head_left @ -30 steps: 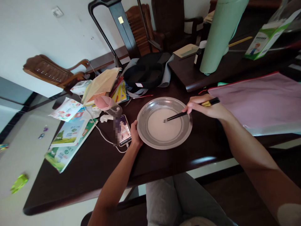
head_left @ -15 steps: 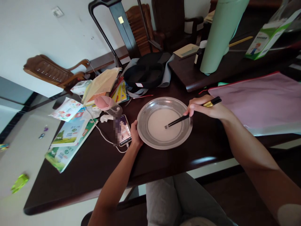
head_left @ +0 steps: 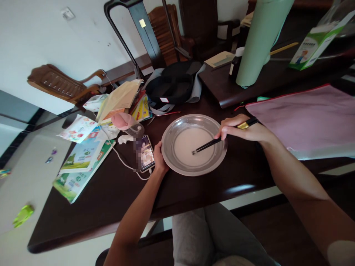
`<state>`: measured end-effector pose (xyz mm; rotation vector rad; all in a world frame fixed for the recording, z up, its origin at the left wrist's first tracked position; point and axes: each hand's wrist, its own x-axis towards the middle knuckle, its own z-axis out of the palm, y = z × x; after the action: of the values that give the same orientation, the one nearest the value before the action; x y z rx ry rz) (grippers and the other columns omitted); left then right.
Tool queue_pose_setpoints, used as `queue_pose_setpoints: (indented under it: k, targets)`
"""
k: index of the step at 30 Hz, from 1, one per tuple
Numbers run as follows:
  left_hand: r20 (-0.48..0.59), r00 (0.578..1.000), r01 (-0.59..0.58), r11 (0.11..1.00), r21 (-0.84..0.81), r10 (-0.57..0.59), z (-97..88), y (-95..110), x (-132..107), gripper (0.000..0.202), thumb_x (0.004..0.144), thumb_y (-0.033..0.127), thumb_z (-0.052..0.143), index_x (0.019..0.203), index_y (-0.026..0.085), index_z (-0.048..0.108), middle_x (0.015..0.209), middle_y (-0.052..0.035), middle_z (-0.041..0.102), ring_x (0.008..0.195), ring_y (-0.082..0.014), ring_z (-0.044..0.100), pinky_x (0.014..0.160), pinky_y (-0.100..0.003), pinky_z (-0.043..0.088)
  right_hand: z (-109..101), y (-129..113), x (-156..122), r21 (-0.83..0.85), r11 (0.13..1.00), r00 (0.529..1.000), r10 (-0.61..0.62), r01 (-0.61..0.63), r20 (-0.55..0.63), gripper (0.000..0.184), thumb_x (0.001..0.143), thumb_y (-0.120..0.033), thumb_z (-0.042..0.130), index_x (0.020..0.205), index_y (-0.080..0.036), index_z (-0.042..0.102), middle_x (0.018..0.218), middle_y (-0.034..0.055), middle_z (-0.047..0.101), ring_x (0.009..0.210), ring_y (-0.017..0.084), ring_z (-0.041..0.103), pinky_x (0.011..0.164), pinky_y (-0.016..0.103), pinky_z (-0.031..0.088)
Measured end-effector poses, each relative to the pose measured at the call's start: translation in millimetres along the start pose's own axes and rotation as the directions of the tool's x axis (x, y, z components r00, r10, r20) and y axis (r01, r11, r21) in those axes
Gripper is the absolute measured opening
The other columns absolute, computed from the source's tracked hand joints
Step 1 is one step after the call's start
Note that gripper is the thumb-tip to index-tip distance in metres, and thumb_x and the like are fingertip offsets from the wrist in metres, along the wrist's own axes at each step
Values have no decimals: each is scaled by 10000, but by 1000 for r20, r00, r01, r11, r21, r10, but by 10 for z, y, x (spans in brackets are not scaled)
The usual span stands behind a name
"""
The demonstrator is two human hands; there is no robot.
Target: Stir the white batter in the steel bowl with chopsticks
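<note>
Filling most of the foreground, the dark table (head_left: 91,207) has a glossy surface and a rounded corner. At its right lies a translucent pinkish-purple pouch (head_left: 302,118) with a red zip edge. Near the middle sits a round, wide-rimmed metal basin (head_left: 194,122), milky white liquid (head_left: 184,142) covering its bottom. Green-and-white booklets (head_left: 74,181) lie at the left, their print too small to read. Beyond the basin stands a tall, pale-green, cylindrical bottle (head_left: 260,44). A green-and-white carton (head_left: 303,51) at far right carries a line of characters that, from this angle, can't be made out with confidence. The left hand (head_left: 161,159) holds the basin's left rim, thumb uppermost, fingers mostly hidden. Just beside it lies a lit phone (head_left: 147,153). The right hand (head_left: 241,127), fingers over the opposite rim, has a narrow grip on gold-banded black chopsticks (head_left: 208,144), slanting down-left, tips at the liquid.
</note>
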<state>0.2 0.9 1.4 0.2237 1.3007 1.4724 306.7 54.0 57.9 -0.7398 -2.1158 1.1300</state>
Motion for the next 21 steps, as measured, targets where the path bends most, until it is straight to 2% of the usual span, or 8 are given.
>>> queue_pose_setpoints:
  k: [3,6,9,12,14,16,21]
  targets:
    - [-18,1000,12,1000,-3,-12,-6,-8,11,235,723,401,684,601,205,639,568,2,671,766,-243,736,719,-312,583,73,18,47,-14,999,996,-32,34,88,319,970,-482,625,870,-237,803,961,37,823,874,173,747,768,287,544]
    - [-16,1000,10,1000,-7,-10,-20,-17,27,235,725,403,684,601,208,643,580,6,681,727,-222,725,694,-294,571,49,26,51,-63,998,1000,-19,19,-4,288,965,-457,636,849,-250,800,976,28,825,902,179,750,810,301,542]
    - [-9,1000,3,1000,-9,-3,-35,-21,38,231,716,400,699,604,204,649,578,20,678,610,-174,672,648,-267,547,-37,7,11,-47,999,997,17,-21,-77,360,984,-472,600,763,-252,779,896,18,822,838,174,753,791,305,545]
    - [-4,1000,10,1000,-9,-10,-34,-15,32,231,714,395,696,600,199,655,570,22,676,556,-152,634,645,-263,542,-36,-12,4,-7,1000,1000,6,-7,-5,394,994,-478,580,748,-241,777,878,23,821,821,168,752,776,298,549]
    - [-2,1000,10,1000,-11,-10,-23,-9,21,233,715,395,689,588,204,645,571,18,682,593,-171,662,666,-275,555,18,-11,29,-4,1000,998,-9,9,66,347,982,-466,602,814,-233,797,935,35,826,857,171,753,782,294,550]
    - [-1,1000,10,1000,-14,-10,-10,-4,11,232,708,394,690,578,211,632,563,18,678,660,-198,700,680,-283,563,63,2,54,-25,999,997,-19,21,81,298,965,-451,630,874,-229,806,985,44,825,901,181,754,797,296,548]
    - [7,1000,19,1000,-6,-19,-8,-13,20,237,709,416,693,603,209,644,589,5,689,733,-229,728,698,-300,572,-13,13,19,-57,998,995,12,-18,-98,361,982,-462,608,769,-226,779,904,39,819,842,175,751,780,301,538]
